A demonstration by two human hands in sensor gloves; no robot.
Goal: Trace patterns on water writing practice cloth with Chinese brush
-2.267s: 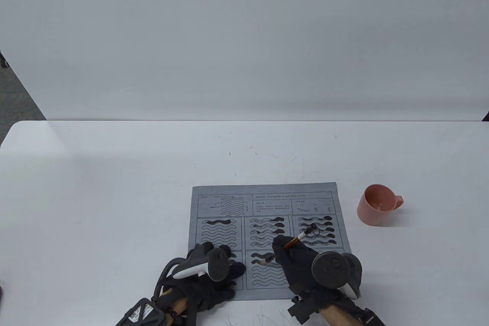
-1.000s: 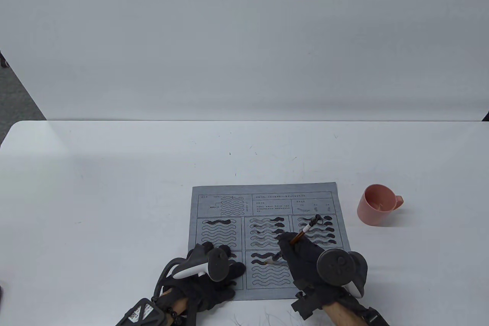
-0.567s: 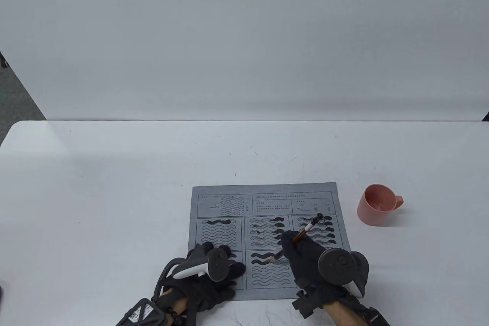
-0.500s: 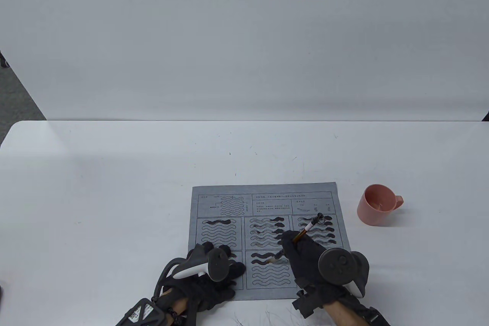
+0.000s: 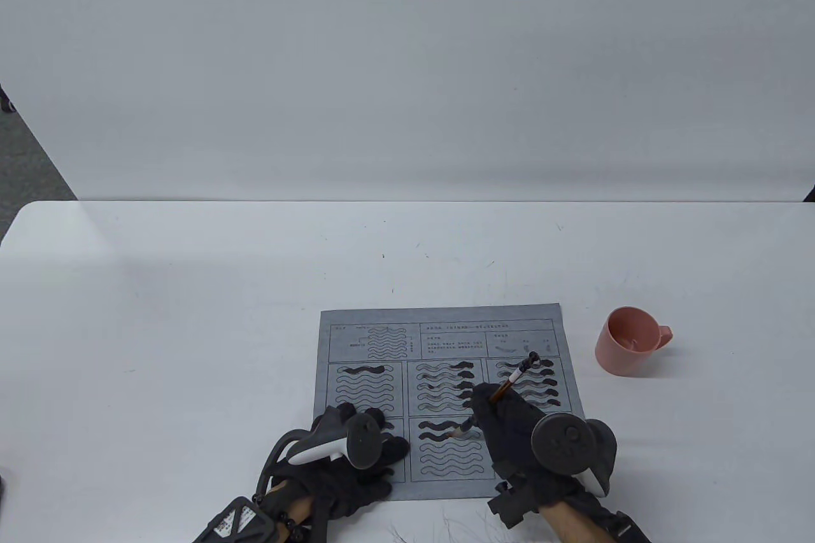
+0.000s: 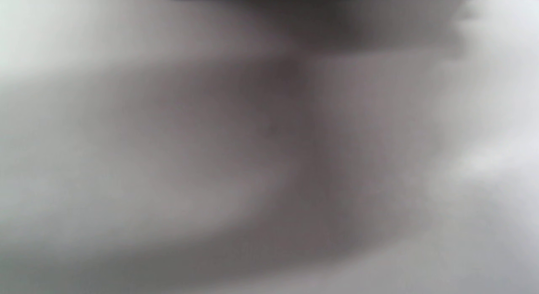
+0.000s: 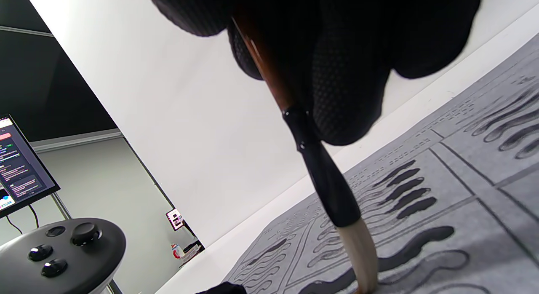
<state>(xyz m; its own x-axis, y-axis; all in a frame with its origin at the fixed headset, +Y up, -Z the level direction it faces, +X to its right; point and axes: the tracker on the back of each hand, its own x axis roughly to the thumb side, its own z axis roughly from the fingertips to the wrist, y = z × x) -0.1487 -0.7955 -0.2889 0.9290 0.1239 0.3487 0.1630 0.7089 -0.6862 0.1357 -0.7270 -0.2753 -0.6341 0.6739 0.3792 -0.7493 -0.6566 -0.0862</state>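
Note:
A grey water writing cloth (image 5: 446,339) with boxes of wavy outlines lies near the table's front edge; several waves are wet and dark. My right hand (image 5: 503,422) grips a Chinese brush (image 5: 509,380) with a brown shaft. Its pale tip (image 5: 457,433) touches the second wave in the lower middle box. In the right wrist view the gloved fingers (image 7: 345,75) hold the brush (image 7: 324,180), and its bristles (image 7: 362,260) press on the cloth (image 7: 471,218). My left hand (image 5: 356,447) rests flat on the cloth's lower left corner. The left wrist view is a grey blur.
A pink cup (image 5: 627,339) stands on the white table (image 5: 191,314) to the right of the cloth. The left hand's tracker (image 7: 59,252) and a monitor (image 7: 21,159) show at the left of the right wrist view.
My right hand has drawn the brush rightward along the second wave of the lower middle box, leaving a longer dark stroke. The left hand has not moved.

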